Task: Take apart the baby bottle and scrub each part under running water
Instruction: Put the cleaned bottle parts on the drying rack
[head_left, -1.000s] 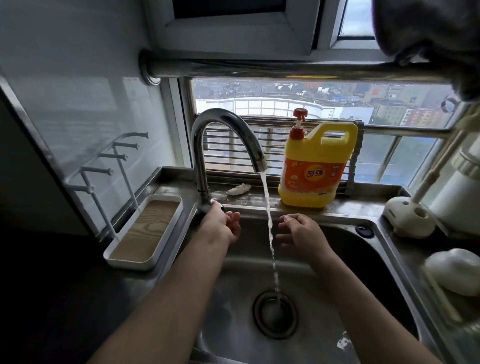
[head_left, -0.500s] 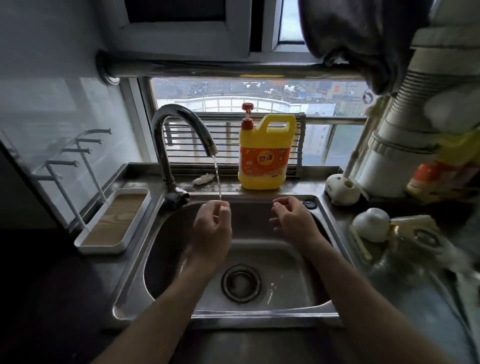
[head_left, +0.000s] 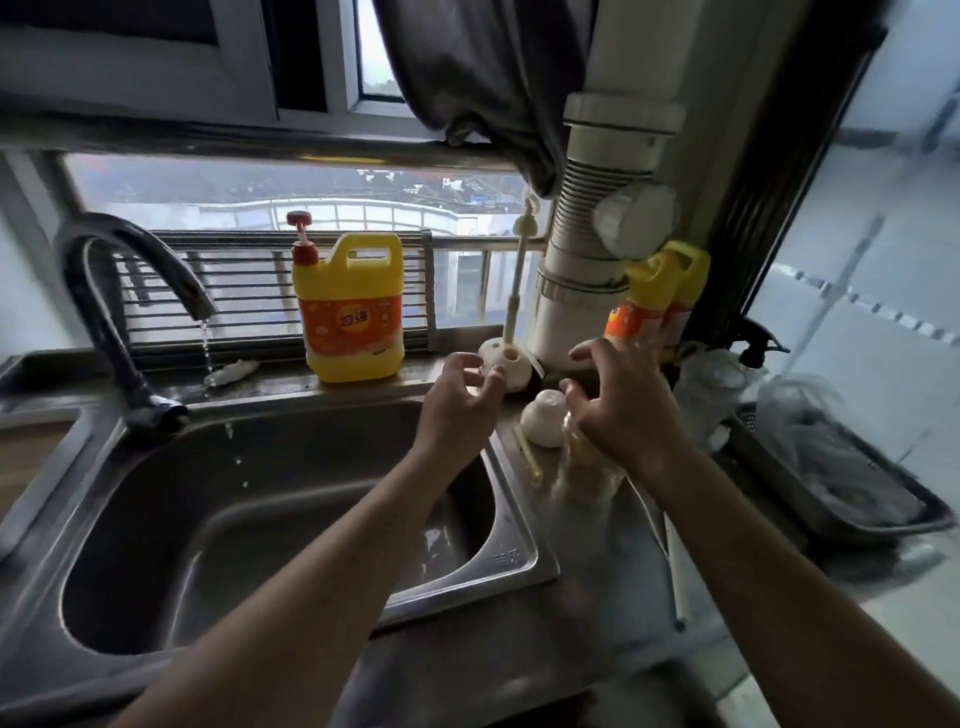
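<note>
A clear baby bottle (head_left: 584, 467) with a white cap (head_left: 543, 423) lies on the steel counter right of the sink (head_left: 511, 558). My right hand (head_left: 618, 410) hovers just above it with fingers spread and curved, holding nothing. My left hand (head_left: 457, 410) is over the sink's right rim, fingers loosely spread, empty. The faucet (head_left: 124, 270) at the left lets out only a thin trickle. A white bottle brush (head_left: 514, 296) stands in its round holder (head_left: 511, 366) behind my hands.
A yellow detergent jug (head_left: 350, 312) stands on the ledge behind the sink. A thick white pipe (head_left: 592, 249) and yellow spray bottles (head_left: 660, 296) stand at the back right. A dark tray (head_left: 852, 483) with clear plastic sits far right. A thin yellowish straw (head_left: 530, 457) lies by the cap.
The view has swung right. Both hands left the water stream and moved to the right, toward the bottle on the counter. The water flow has dropped to a trickle.
</note>
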